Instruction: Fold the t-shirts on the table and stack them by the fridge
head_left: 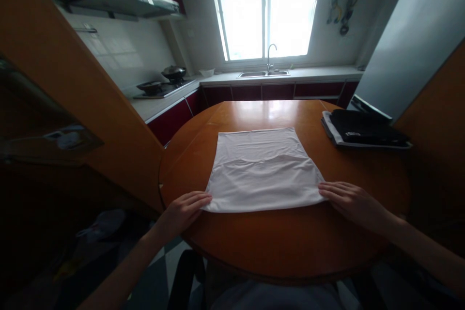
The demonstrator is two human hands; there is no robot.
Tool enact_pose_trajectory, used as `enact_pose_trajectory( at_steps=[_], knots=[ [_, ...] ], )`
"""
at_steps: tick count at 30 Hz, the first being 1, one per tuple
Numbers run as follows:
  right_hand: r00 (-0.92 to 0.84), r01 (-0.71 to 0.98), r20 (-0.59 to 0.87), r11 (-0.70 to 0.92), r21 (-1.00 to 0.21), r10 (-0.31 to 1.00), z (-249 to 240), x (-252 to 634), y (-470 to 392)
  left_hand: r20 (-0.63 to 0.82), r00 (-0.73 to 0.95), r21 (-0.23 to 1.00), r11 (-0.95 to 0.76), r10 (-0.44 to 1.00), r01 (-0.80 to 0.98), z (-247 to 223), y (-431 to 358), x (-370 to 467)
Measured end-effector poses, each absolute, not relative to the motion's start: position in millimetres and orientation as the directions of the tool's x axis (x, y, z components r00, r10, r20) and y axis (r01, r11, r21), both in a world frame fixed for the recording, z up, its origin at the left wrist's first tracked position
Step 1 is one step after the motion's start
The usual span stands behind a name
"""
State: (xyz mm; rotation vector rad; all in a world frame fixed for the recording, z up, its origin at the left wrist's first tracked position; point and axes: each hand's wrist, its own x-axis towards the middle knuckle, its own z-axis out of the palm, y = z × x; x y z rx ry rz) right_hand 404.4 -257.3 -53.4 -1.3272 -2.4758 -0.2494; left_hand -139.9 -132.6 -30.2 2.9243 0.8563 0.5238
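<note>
White cloth (265, 184) lies folded over on wooden table (272, 247), looks light, soft, floppy, best held at near corners, where left hand (185, 207) and right hand (345, 197) rest, well apart, can't tell if pinching.

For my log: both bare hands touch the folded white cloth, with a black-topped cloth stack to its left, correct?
Wrong side: in the head view, the black-topped cloth stack lies right of the folded white cloth; the rest holds.

Qty: 2 hands (187, 208) (347, 197), 1 wht garment (263, 186), 1 pile (363, 127), 1 tbl (283, 247), 2 pans (149, 88) (173, 73) & 1 tap (269, 55).
</note>
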Motion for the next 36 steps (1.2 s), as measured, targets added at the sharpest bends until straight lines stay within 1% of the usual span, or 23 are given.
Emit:
enact_pose_trajectory(
  at_steps=[3, 5, 8, 11, 14, 16, 19, 21, 24, 26, 28, 32, 34, 36],
  knots=[
    [-0.531, 0.833, 0.348, 0.551, 0.050, 0.773, -56, 406, -259, 0.312, 0.784, 0.139, -0.842, 0.537, 0.522, -30, -133, -141],
    [-0.532, 0.832, 0.347, 0.552, 0.046, 0.773, -56, 408, -259, 0.311, 0.779, 0.148, -0.837, 0.545, 0.526, -30, -133, -142],
    [-0.508, 0.835, 0.378, 0.550, -0.003, 0.774, -55, 411, -258, 0.292, 0.776, 0.171, -0.829, 0.559, 0.533, -28, -133, -144],
    [-0.475, 0.830, 0.419, 0.552, -0.080, 0.774, -50, 414, -259, 0.267, 0.783, 0.222, -0.826, 0.562, 0.518, -22, -135, -144],
    [-0.427, 0.811, 0.444, 0.551, -0.196, 0.787, -39, 415, -264, 0.206, 0.816, 0.310, -0.827, 0.541, 0.470, -6, -140, -142],
    [-0.378, 0.776, 0.461, 0.546, -0.315, 0.803, -31, 415, -270, 0.149, 0.835, 0.399, -0.805, 0.529, 0.439, 7, -145, -140],
    [-0.264, 0.681, 0.499, 0.526, -0.510, 0.825, -18, 412, -278, 0.080, 0.832, 0.541, -0.725, 0.549, 0.426, 24, -152, -143],
    [-0.185, 0.618, 0.528, 0.516, -0.593, 0.829, -11, 409, -280, 0.073, 0.807, 0.602, -0.671, 0.587, 0.434, 32, -155, -147],
    [-0.044, 0.582, 0.579, 0.492, -0.648, 0.814, 0, 403, -277, 0.171, 0.677, 0.623, -0.611, 0.716, 0.488, 40, -153, -149],
    [0.086, 0.600, 0.603, 0.442, -0.667, 0.793, 7, 399, -269, 0.257, 0.524, 0.633, -0.551, 0.812, 0.544, 43, -146, -146],
    [0.211, 0.618, 0.608, 0.377, -0.690, 0.766, 14, 396, -255, 0.312, 0.385, 0.666, -0.489, 0.868, 0.563, 45, -133, -139],
    [0.364, 0.605, 0.566, 0.274, -0.747, 0.739, 24, 394, -210, 0.385, 0.222, 0.758, -0.444, 0.896, 0.477, 45, -92, -121],
    [0.407, 0.585, 0.534, 0.238, -0.776, 0.741, 26, 397, -182, 0.402, 0.180, 0.786, -0.439, 0.898, 0.434, 42, -65, -113],
    [0.428, 0.548, 0.500, 0.223, -0.806, 0.753, 24, 400, -151, 0.404, 0.172, 0.798, -0.438, 0.898, 0.413, 37, -35, -104]
  ],
)
